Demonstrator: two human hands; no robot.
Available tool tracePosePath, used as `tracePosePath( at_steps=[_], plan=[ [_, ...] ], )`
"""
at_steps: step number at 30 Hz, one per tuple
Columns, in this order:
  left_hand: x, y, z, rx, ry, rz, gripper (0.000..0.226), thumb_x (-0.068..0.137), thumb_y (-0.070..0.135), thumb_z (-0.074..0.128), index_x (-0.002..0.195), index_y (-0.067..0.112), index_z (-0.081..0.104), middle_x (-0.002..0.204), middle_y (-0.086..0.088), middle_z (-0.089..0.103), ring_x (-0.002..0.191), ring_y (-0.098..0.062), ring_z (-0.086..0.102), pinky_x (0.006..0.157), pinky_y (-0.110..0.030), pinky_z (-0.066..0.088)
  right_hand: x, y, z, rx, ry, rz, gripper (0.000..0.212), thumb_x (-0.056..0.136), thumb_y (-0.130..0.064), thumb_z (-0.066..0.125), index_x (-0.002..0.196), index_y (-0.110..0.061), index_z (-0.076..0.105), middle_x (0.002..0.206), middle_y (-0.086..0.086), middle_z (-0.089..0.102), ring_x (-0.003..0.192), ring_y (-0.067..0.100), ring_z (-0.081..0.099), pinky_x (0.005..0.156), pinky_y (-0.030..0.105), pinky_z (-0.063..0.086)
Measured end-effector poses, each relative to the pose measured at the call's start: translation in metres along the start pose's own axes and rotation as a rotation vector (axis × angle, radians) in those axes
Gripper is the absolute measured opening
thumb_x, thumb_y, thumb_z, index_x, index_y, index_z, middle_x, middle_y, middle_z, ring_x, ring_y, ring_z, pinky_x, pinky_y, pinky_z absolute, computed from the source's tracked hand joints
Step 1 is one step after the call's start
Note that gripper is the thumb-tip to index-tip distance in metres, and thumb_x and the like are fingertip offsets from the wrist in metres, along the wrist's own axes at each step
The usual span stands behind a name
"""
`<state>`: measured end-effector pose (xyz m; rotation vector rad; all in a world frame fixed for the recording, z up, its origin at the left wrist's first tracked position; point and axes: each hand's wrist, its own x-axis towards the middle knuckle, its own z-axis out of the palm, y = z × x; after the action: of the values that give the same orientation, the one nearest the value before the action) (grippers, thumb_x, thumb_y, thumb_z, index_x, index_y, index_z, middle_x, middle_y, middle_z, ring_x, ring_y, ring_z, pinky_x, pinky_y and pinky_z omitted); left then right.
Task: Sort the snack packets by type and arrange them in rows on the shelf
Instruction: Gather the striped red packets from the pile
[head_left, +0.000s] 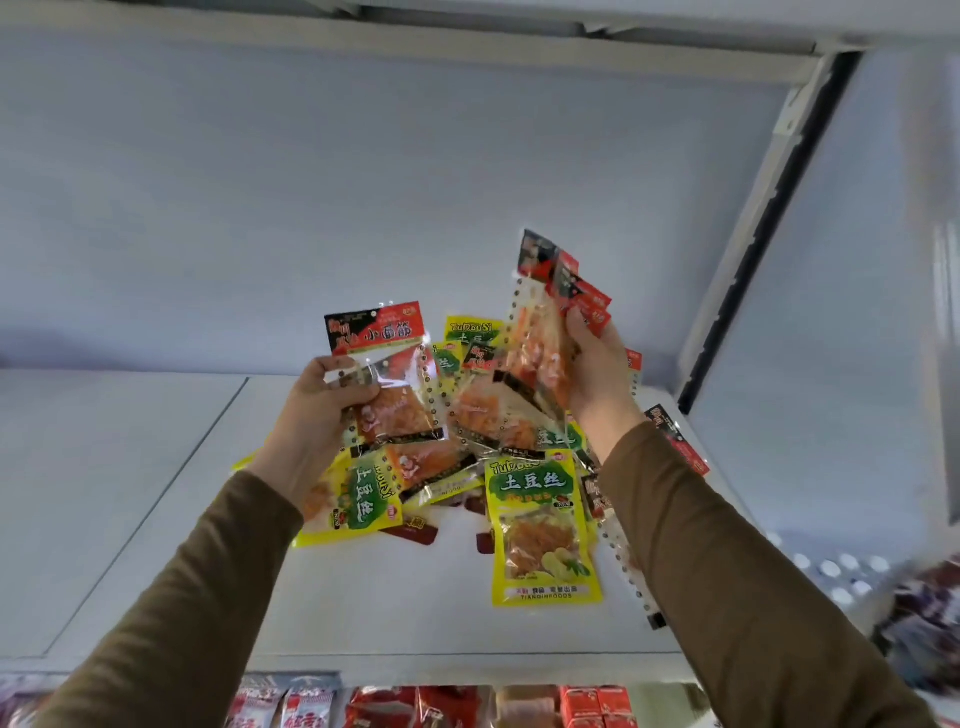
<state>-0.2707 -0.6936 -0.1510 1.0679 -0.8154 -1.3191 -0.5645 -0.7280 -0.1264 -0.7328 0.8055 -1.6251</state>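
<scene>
Left hand (317, 410) gripping red packet (387, 374), right hand (597, 369) clutching perhaps several red packets (550, 322)

Even, cool, diffuse light, fairly bright; soft shadows only. Glare on clear wrapper of red-topped packet (387, 384) in left hand (317, 410). Wide-angle bends upright post (753, 228) at edge. Bottom right corner smeared w/ motion blur; centre sharp.

Red, yellow and green packets on a white shelf (156, 519)

Red-and-black-topped packets (387, 374) show orange contents through clear fronts; yellow packets (540, 525) carry green panels; both sleeves (171, 613) are olive-brown; the back wall (363, 182) is pale blue-grey.
</scene>
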Motion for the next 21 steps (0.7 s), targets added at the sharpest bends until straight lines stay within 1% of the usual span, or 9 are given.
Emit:
tracePosePath(
  at_steps=[3, 5, 7, 10, 13, 16, 18, 19, 21],
  plan=[
    [-0.004, 0.012, 0.016, -0.017, -0.02, 0.036, 0.048, 0.086, -0.021, 0.061, 0.121, 0.01, 0.052, 0.107, -0.021, 0.072, 0.08, -0.028, 0.075, 0.07, -0.038, 0.065, -0.011, -0.009, 0.012, -0.201, -0.051, 0.019, 0.059, 0.092, -0.049, 0.065, 0.132, -0.006, 0.057, 0.129, 0.021, 0.065, 0.123, 0.043, 0.061, 0.104, 0.059, 0.048],
    [-0.007, 0.019, 0.032, -0.01, -0.063, 0.086, 0.049, 0.084, -0.025, 0.059, 0.118, 0.01, 0.05, 0.101, -0.018, 0.073, 0.077, -0.027, 0.075, 0.065, -0.033, 0.063, -0.023, -0.007, 0.021, -0.363, -0.132, 0.083, 0.079, 0.081, -0.068, 0.065, 0.131, -0.007, 0.057, 0.122, 0.015, 0.069, 0.115, 0.038, 0.067, 0.096, 0.053, 0.055],
    [-0.009, 0.024, 0.049, 0.007, -0.115, 0.129, 0.045, 0.084, -0.027, 0.057, 0.109, 0.009, 0.048, 0.089, -0.011, 0.074, 0.072, -0.022, 0.074, 0.059, -0.028, 0.06, -0.033, 0.0, 0.032, -0.392, -0.273, 0.104, 0.071, 0.087, -0.058, 0.07, 0.137, -0.011, 0.056, 0.124, 0.016, 0.07, 0.109, 0.036, 0.07, 0.086, 0.049, 0.06],
    [-0.011, 0.03, 0.064, 0.028, -0.233, 0.135, 0.044, 0.082, -0.028, 0.054, 0.099, 0.013, 0.05, 0.073, 0.001, 0.073, 0.063, -0.015, 0.07, 0.05, -0.022, 0.052, -0.037, 0.006, 0.041, -0.32, -0.348, 0.196, 0.045, 0.102, -0.026, 0.058, 0.141, -0.005, 0.051, 0.128, 0.024, 0.065, 0.109, 0.041, 0.067, 0.093, 0.053, 0.056],
    [-0.015, 0.033, 0.069, 0.031, -0.305, 0.042, 0.038, 0.085, -0.021, 0.056, 0.103, 0.012, 0.054, 0.087, -0.01, 0.076, 0.071, -0.021, 0.071, 0.053, -0.026, 0.055, -0.037, 0.006, 0.039, -0.322, -0.37, 0.333, 0.046, 0.102, -0.023, 0.056, 0.14, 0.002, 0.05, 0.101, 0.01, 0.069, 0.08, 0.023, 0.069, 0.08, 0.042, 0.055],
    [-0.014, 0.03, 0.068, -0.079, -0.326, -0.025, 0.024, 0.093, -0.014, 0.048, 0.106, 0.005, 0.056, 0.095, -0.016, 0.075, 0.07, -0.019, 0.072, 0.054, -0.024, 0.056, -0.034, 0.007, 0.034, -0.3, -0.299, 0.402, 0.043, 0.098, -0.022, 0.063, 0.134, 0.001, 0.056, 0.098, 0.007, 0.07, 0.085, 0.023, 0.067, 0.101, 0.05, 0.049],
    [-0.012, 0.025, 0.063, -0.213, -0.388, -0.032, 0.018, 0.097, 0.0, 0.051, 0.109, 0.003, 0.064, 0.098, -0.014, 0.072, 0.071, -0.017, 0.071, 0.059, -0.023, 0.057, -0.032, 0.007, 0.032, -0.282, -0.288, 0.417, 0.041, 0.095, -0.025, 0.065, 0.128, -0.001, 0.059, 0.094, 0.006, 0.072, 0.086, 0.024, 0.069, 0.101, 0.047, 0.05],
    [-0.011, 0.021, 0.059, -0.195, -0.42, -0.019, 0.021, 0.098, 0.015, 0.056, 0.112, 0.007, 0.069, 0.098, -0.01, 0.072, 0.073, -0.015, 0.07, 0.064, -0.025, 0.057, -0.032, 0.006, 0.032, -0.282, -0.291, 0.422, 0.041, 0.092, -0.028, 0.067, 0.124, -0.003, 0.06, 0.094, 0.005, 0.073, 0.087, 0.025, 0.07, 0.097, 0.045, 0.053],
    [-0.011, 0.011, 0.053, 0.099, -0.431, 0.029, 0.041, 0.095, 0.06, 0.056, 0.114, 0.028, 0.074, 0.102, 0.0, 0.075, 0.086, -0.015, 0.072, 0.082, -0.034, 0.054, -0.03, 0.004, 0.033, -0.293, -0.271, 0.427, 0.05, 0.087, -0.031, 0.07, 0.126, -0.003, 0.058, 0.107, 0.009, 0.072, 0.101, 0.029, 0.068, 0.099, 0.048, 0.052]
  ],
)
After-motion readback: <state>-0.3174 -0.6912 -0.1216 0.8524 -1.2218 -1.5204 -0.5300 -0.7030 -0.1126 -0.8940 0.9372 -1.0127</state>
